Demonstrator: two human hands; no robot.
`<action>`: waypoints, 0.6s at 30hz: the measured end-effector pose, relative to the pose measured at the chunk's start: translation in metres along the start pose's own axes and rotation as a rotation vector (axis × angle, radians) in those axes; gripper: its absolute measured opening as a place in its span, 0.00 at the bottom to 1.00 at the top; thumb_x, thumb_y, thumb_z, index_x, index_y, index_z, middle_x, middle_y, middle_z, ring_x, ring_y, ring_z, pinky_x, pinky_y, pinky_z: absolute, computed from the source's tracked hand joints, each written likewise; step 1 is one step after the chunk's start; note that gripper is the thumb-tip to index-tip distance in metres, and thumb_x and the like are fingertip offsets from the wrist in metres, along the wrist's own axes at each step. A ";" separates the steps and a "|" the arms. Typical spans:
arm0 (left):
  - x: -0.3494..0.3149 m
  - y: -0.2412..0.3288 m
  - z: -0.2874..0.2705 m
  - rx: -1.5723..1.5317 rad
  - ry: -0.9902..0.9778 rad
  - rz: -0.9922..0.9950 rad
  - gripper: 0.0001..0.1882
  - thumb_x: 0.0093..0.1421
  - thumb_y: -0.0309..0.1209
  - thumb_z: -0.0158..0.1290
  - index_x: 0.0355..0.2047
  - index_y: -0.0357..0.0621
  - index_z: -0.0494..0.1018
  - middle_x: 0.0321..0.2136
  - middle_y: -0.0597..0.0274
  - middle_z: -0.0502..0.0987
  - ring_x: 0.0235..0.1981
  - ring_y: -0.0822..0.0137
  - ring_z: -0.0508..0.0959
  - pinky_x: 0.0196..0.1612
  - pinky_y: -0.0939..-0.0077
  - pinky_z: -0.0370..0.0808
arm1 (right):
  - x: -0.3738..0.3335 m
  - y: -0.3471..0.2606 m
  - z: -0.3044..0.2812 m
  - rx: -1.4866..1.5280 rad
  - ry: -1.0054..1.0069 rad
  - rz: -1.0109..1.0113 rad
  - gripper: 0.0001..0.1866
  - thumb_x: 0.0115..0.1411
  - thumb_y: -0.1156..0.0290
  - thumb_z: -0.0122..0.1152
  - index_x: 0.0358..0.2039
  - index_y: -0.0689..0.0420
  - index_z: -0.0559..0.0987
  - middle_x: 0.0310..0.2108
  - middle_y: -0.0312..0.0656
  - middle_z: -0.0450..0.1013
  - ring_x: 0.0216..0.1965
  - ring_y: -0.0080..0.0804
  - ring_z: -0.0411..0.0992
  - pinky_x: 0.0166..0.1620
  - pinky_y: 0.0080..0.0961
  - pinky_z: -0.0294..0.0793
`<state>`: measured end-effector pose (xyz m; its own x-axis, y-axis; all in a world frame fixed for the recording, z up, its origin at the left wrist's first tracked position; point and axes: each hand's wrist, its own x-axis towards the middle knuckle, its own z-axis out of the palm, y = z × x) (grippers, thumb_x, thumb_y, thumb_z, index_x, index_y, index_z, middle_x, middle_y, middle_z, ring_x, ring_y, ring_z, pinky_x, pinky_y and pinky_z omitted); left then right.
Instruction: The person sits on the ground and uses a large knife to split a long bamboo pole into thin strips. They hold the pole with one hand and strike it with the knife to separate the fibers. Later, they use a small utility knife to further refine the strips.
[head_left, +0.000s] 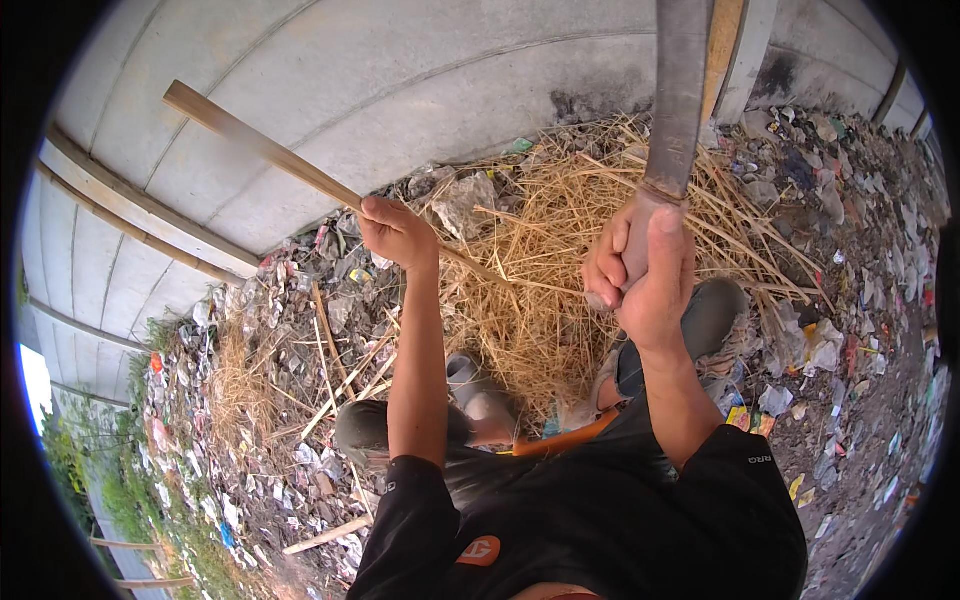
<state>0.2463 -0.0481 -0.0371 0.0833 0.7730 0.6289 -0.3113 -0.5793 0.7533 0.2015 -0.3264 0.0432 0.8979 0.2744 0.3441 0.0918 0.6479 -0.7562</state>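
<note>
My left hand (399, 236) is closed round a long strip of split bamboo (270, 150). The strip slants from the upper left down to the right, its lower end crossing above the straw. In my right hand (645, 270) is the handle of a machete (676, 100), its broad grey blade pointing up and running out of the picture's top edge. The blade and the bamboo strip are apart. Below both hands lies a heap of pale shavings and thin splinters (535, 250), between my feet.
A grey concrete panel wall (400, 90) with posts stands ahead and to the left. A stone (464, 205) lies by the heap. Litter (860, 300) covers the ground, with loose bamboo sticks (328, 535) at the left. Something orange (568, 436) shows beneath me.
</note>
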 end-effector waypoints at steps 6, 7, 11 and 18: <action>-0.011 0.002 0.025 0.062 -0.039 0.038 0.27 0.73 0.50 0.38 0.22 0.44 0.63 0.13 0.71 0.61 0.15 0.75 0.61 0.20 0.75 0.59 | -0.106 0.161 -0.047 -0.215 0.147 0.211 0.27 0.68 0.41 0.47 0.26 0.53 0.64 0.13 0.31 0.57 0.11 0.21 0.57 0.18 0.26 0.62; -0.010 0.000 0.022 0.088 -0.055 0.058 0.26 0.73 0.49 0.39 0.24 0.43 0.64 0.13 0.71 0.61 0.15 0.75 0.60 0.20 0.75 0.58 | -0.132 0.193 -0.077 -0.243 0.153 0.683 0.29 0.67 0.41 0.49 0.23 0.54 0.66 0.13 0.31 0.59 0.11 0.21 0.60 0.17 0.26 0.62; -0.012 -0.021 0.013 0.036 -0.098 0.092 0.23 0.73 0.45 0.41 0.25 0.42 0.64 0.12 0.72 0.60 0.15 0.78 0.58 0.18 0.76 0.55 | -0.150 0.211 -0.086 -0.525 -0.013 1.066 0.32 0.65 0.40 0.52 0.16 0.56 0.70 0.11 0.32 0.61 0.11 0.21 0.63 0.15 0.24 0.63; -0.005 -0.030 -0.008 -0.189 -0.171 -0.005 0.25 0.73 0.45 0.40 0.22 0.43 0.61 0.11 0.73 0.60 0.14 0.80 0.58 0.18 0.78 0.54 | -0.016 0.083 0.022 -0.118 -0.020 0.349 0.27 0.69 0.47 0.50 0.23 0.57 0.69 0.13 0.32 0.63 0.13 0.18 0.62 0.17 0.21 0.62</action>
<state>0.2476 -0.0326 -0.0639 0.2391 0.7113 0.6610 -0.4808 -0.5047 0.7170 0.1853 -0.2611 -0.0128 0.8756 0.4789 0.0639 -0.1686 0.4270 -0.8884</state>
